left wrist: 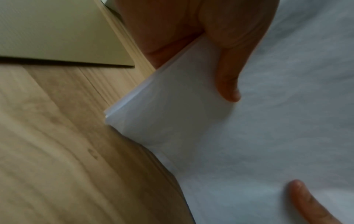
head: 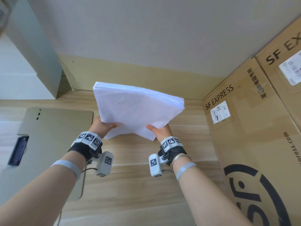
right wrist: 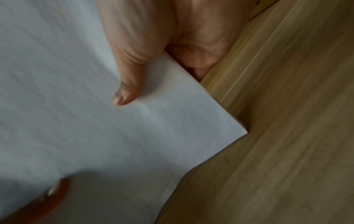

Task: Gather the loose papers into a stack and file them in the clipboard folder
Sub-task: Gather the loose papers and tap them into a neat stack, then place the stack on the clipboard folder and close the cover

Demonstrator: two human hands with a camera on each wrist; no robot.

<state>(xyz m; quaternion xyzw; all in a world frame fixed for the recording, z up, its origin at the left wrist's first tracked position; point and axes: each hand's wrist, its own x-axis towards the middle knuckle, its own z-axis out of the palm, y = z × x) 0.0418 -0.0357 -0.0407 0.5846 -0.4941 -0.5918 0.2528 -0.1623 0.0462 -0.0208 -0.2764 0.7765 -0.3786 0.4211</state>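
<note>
Paper stack (head: 136, 110) is held up above the wooden tabletop (head: 133, 185), tilted, its near edge gripped at both corners. Left hand (head: 104, 126) is clamped on the near-left corner, thumb on top, fingers underneath; the right hand (head: 160, 130) is clamped the same way on the near-right corner. Each grip is closed tight on the sheets. Clipboard folder (head: 53, 144) lies open and flat on the tabletop at the left, apart from the stack. Cardboard boxes (head: 254, 128) stand at the right.
</note>
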